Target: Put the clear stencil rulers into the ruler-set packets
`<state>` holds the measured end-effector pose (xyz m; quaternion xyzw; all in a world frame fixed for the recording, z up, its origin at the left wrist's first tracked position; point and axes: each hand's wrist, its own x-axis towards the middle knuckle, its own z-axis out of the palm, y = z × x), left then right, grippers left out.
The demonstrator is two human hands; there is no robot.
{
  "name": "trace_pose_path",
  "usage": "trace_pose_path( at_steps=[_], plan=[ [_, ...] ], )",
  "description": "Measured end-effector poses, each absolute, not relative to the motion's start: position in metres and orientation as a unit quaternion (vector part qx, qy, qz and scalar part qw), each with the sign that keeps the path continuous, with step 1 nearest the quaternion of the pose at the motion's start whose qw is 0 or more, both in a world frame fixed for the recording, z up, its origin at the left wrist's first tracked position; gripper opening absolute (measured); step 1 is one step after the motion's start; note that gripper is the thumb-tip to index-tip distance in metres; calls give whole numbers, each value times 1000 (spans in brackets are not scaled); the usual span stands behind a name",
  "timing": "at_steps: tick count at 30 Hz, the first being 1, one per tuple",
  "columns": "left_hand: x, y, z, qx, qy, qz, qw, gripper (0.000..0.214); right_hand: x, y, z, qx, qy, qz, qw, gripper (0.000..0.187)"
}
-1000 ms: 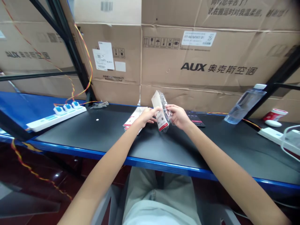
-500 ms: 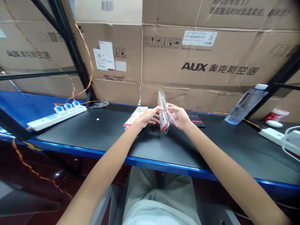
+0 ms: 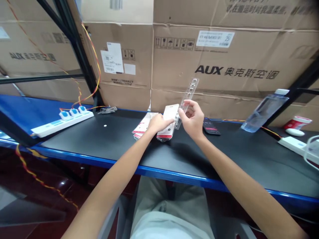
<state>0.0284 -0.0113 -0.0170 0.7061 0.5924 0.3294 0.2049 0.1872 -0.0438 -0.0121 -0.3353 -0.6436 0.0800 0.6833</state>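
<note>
Two bare forearms reach forward from the bottom of the view over a long table (image 3: pixel 99 142) with a smooth black top and a glossy blue metal edge. At the centre, the left hand (image 3: pixel 159 123) lies over a flat white-and-red card packet (image 3: pixel 169 119) sealed in glossy clear film, its fingers extended and pressing on the card. The right hand (image 3: pixel 193 119) is at 2 o'clock from that packet, its fingers curled narrowly around the lower end of a clear perforated plastic strip (image 3: pixel 190 93). The long, rigid strip rises at a tilt toward 1 o'clock, and its lower end touches the packet's film.

Just beside the left hand at 10 o'clock lies a loose stack of similar red-and-white packets (image 3: pixel 143 126). At 3 o'clock is a flat black rectangular device (image 3: pixel 211 128), perhaps a phone. Farther out at 9 o'clock sits a white power strip with three blue switches (image 3: pixel 62 124). At 3 o'clock near the table's far end stand a tilted, clear plastic water bottle (image 3: pixel 265 109) and a red-and-white paper cup (image 3: pixel 297 123).

Behind the table, corrugated brown cardboard boxes (image 3: pixel 214 66) printed with black lettering fill the wall, crossed by a twisted red-and-yellow wire (image 3: pixel 93 63) and a black metal frame upright (image 3: pixel 77 49). Pale trousers (image 3: pixel 169 207) show at 6 o'clock below the table.
</note>
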Motion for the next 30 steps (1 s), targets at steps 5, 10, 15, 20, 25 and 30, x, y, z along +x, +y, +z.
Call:
trace_pose_path(
  at_steps=[5,10,15,20,25,30],
  plan=[
    [28,-10,-20,735,593,298,136,49,195,-33,-18,-375,-640,59,668,38],
    [27,-10,-21,732,594,298,149,50,203,-33,-16,-396,-636,97,655,36],
    [26,-9,-22,733,594,295,151,50,203,-34,-16,-400,-638,111,649,34],
    [28,-11,-22,739,599,287,114,64,204,-29,-17,-392,-611,111,679,39],
    [33,-19,-22,753,592,272,91,62,209,-26,-18,-398,-610,84,680,39],
    [38,-21,-28,775,572,262,65,64,212,-24,-19,-406,-627,53,662,35]
  ],
)
